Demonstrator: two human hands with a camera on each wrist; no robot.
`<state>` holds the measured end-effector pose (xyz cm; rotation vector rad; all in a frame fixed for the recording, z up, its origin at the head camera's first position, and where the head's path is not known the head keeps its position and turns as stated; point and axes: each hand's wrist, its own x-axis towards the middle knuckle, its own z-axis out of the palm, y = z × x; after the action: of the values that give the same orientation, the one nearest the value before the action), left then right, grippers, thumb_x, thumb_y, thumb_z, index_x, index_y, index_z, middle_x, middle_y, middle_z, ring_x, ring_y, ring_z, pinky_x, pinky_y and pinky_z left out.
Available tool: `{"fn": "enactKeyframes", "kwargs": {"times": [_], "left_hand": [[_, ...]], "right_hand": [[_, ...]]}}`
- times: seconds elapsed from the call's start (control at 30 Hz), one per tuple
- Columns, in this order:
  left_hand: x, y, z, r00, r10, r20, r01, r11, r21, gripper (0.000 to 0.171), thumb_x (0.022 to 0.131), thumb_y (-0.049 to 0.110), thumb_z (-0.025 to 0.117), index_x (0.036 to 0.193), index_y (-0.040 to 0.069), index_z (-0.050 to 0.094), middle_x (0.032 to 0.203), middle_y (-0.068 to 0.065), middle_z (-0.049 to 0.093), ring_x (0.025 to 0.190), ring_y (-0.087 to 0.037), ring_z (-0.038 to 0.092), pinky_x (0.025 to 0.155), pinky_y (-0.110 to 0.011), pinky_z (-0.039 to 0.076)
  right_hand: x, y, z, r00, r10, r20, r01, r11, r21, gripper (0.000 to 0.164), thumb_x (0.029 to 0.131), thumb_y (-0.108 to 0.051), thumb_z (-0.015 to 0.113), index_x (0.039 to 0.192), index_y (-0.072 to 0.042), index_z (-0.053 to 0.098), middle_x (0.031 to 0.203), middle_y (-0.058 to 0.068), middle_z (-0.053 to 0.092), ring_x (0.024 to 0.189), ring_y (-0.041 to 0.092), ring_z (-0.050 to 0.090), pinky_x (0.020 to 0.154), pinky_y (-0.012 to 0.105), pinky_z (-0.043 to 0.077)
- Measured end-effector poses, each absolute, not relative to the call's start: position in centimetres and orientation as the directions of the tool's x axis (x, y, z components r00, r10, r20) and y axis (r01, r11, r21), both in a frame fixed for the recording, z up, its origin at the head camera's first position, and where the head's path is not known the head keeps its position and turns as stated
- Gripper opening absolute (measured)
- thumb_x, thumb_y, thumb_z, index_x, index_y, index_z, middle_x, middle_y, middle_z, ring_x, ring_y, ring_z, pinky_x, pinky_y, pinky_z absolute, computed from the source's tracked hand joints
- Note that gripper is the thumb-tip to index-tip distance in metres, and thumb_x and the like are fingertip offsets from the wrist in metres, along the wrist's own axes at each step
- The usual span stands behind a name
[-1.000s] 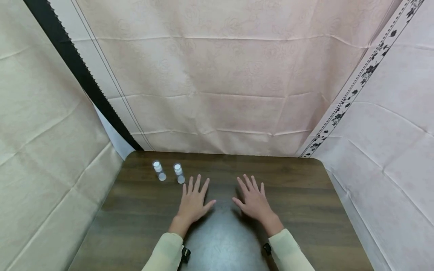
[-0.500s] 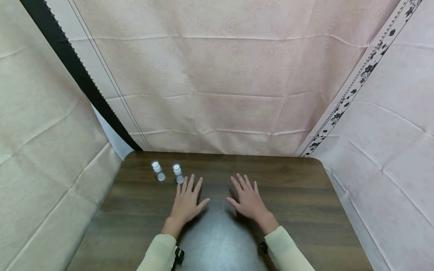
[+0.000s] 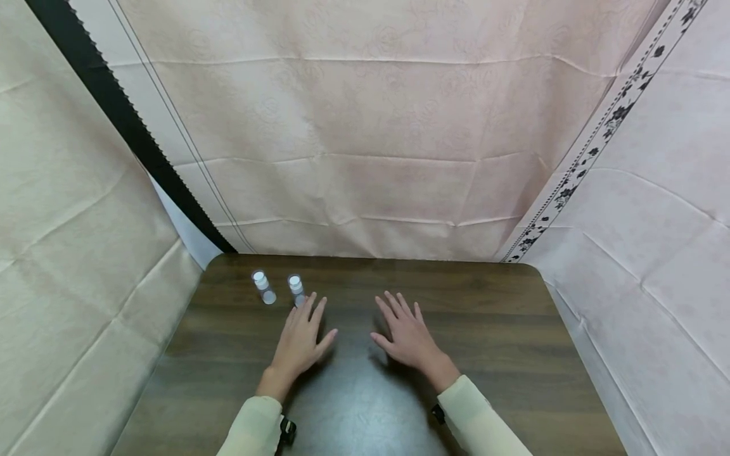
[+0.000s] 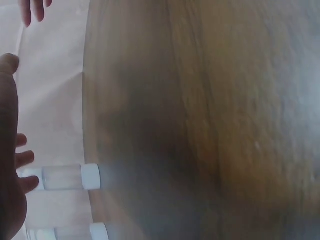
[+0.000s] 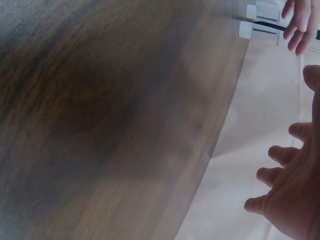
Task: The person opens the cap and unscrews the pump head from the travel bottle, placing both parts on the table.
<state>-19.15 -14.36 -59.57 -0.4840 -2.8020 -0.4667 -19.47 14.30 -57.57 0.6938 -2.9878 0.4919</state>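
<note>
Two small clear bottles with white caps stand at the back left of the table: the left bottle point(image 3: 264, 287) and the right bottle point(image 3: 296, 289). My left hand point(image 3: 299, 342) hovers over the table with fingers extended, its fingertips overlapping the lower part of the right bottle in the head view. In the left wrist view that bottle point(image 4: 62, 177) appears beyond the fingers, and I cannot tell whether they touch. Right of centre, my right hand point(image 3: 407, 339) is held above the tabletop, fingers spread and holding nothing.
The brown wood-grain table point(image 3: 490, 329) has rounded far corners. Pale cloth point(image 3: 365, 139) hangs behind it, with more pale cloth at both sides. A black band point(image 3: 131, 120) runs down the left cloth. Dark wrist devices point(image 3: 288, 431) sit at both sleeves.
Both hands have moved to the left, fingers still extended. The left hand's fingertips now overlap the right bottle in the head view. The bottles shift slightly in frame along with the whole view.
</note>
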Motion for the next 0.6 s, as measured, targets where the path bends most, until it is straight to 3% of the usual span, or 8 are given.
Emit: {"fn": "enactKeyframes", "kwargs": {"times": [0.33, 0.6], "left_hand": [[-19.9, -16.6, -60.5, -0.845, 0.16, 0.51, 0.369, 0.865, 0.339, 0.067, 0.093, 0.043, 0.07, 0.142, -0.001, 0.054, 0.142, -0.024, 0.054, 0.131, -0.041, 0.053, 0.102, -0.061, 0.049], [-20.6, -17.4, -60.9, -0.885, 0.011, 0.466, 0.257, 0.845, 0.469, 0.067, 0.092, 0.037, 0.074, 0.139, -0.005, 0.049, 0.137, -0.027, 0.053, 0.126, -0.044, 0.053, 0.105, -0.059, 0.046]], "right_hand": [[-19.8, 13.6, -57.2, -0.883, -0.459, 0.096, -0.465, 0.829, -0.311, 0.079, 0.103, -0.056, 0.054, 0.166, -0.023, 0.02, 0.172, 0.01, 0.021, 0.159, 0.035, 0.02, 0.119, 0.072, 0.02], [-20.1, 13.1, -57.3, -0.867, -0.488, 0.1, -0.493, 0.812, -0.312, 0.078, 0.104, -0.056, 0.052, 0.166, -0.022, 0.021, 0.172, 0.01, 0.022, 0.158, 0.036, 0.022, 0.119, 0.071, 0.022]]}}
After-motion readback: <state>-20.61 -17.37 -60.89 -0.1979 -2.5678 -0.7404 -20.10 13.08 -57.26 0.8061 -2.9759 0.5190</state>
